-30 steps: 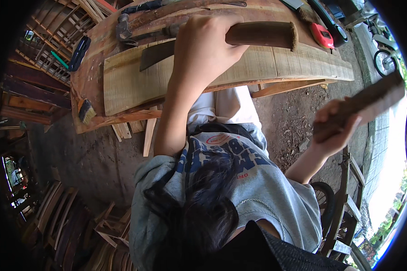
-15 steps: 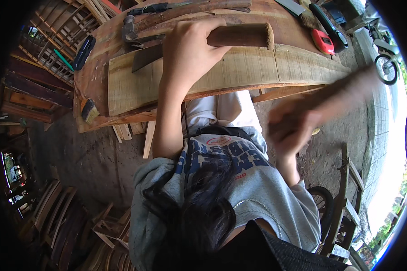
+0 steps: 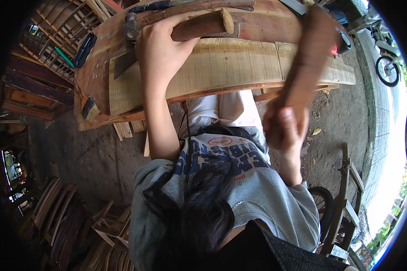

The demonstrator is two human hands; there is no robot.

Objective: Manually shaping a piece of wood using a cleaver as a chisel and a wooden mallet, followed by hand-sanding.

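My left hand [image 3: 162, 52] is wrapped round the wooden handle of a chisel [image 3: 199, 27]. The handle's end is frayed, and the flat dark blade slants down to the left over a pale wooden board [image 3: 226, 63]. Whether the edge touches the board I cannot tell. The board lies along the near side of a worn wooden table [image 3: 95, 54]. In my right hand [image 3: 287, 128], closed round its lower end, is a thick wooden mallet [image 3: 309, 58]. Blurred by motion, it points up and right, over the board's right part.
On the table are a hammer [image 3: 131, 29], a dark case [image 3: 84, 50] and a brush [image 3: 90, 109] at the left corner. A red tape measure [image 3: 333, 50] is mostly hidden behind the mallet. Stacked wooden parts [image 3: 54, 212] stand at left, a wooden frame [image 3: 343, 194] at right.
My left hand has shifted left with the chisel, whose handle now tilts up to the right. The mallet has swung inward and more upright, from pointing right to standing over the board.
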